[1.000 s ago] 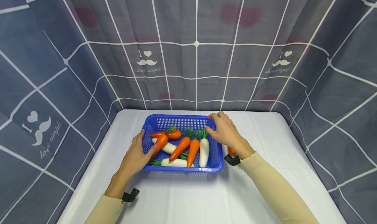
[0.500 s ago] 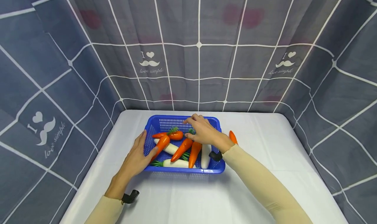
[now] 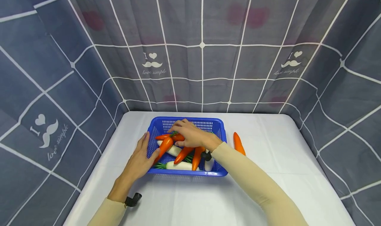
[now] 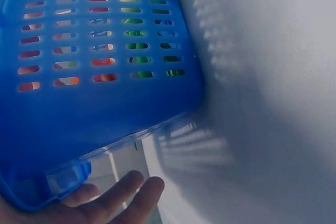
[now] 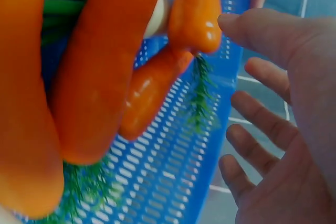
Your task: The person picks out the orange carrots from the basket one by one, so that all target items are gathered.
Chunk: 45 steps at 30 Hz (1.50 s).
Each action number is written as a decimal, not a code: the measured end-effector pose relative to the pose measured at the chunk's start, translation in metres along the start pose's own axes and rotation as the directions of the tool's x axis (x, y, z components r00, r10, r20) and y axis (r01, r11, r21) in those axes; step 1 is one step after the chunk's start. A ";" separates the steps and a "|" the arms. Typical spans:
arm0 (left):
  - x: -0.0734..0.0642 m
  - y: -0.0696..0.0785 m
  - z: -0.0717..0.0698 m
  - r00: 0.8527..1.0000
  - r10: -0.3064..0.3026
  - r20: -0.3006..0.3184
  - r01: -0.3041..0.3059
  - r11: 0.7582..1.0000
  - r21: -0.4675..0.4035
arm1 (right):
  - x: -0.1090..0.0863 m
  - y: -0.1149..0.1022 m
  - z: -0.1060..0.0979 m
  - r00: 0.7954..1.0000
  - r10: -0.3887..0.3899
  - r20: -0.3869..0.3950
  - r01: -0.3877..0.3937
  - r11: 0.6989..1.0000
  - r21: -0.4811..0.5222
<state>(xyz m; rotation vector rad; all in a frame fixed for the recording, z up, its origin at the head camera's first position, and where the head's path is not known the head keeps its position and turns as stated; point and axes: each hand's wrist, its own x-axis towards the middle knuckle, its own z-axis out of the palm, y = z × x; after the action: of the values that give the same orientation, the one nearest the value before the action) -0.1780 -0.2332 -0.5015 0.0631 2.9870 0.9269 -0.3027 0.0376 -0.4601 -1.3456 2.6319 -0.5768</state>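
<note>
A blue plastic basket (image 3: 190, 173) holds several orange carrots and white radishes with green tops. My left hand (image 3: 138, 158) rests on its left end, thumb over the rim beside the leftmost carrot (image 3: 165, 146). In the left wrist view, the left fingers (image 4: 128, 192) stretch out past the basket's rim. My right hand (image 3: 190, 133) is over the basket's back middle, fingers spread and bent, holding nothing. In the right wrist view its thumb tip reaches the thick end of the leftmost carrot (image 5: 197, 11). Another carrot (image 3: 169, 136) lies crosswise behind, partly hidden by the right hand.
One loose carrot (image 3: 238, 144) lies on the white tablecloth (image 3: 268, 166) right of the basket. A radish (image 3: 180, 165) lies along the basket's front wall; another radish (image 3: 209, 164) is mostly under the right wrist. Grey checked curtains (image 3: 220, 60) enclose the back and sides.
My right hand has moved left from the basket's right rim, across the vegetables, towards the leftmost carrot. The loose carrot at right has come into fuller view. My left hand has kept its place.
</note>
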 end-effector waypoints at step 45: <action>0.001 -0.001 0.002 1.000 0.007 0.006 -0.006 1.000 -0.008 | 0.014 -0.011 0.019 0.995 -0.040 0.092 0.055 0.984 -0.170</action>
<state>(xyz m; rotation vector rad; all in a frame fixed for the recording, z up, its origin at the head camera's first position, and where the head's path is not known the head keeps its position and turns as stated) -0.1794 -0.2330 -0.5043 0.0753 2.9796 0.9374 -0.2976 0.0151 -0.4720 -1.4484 2.6357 -0.2931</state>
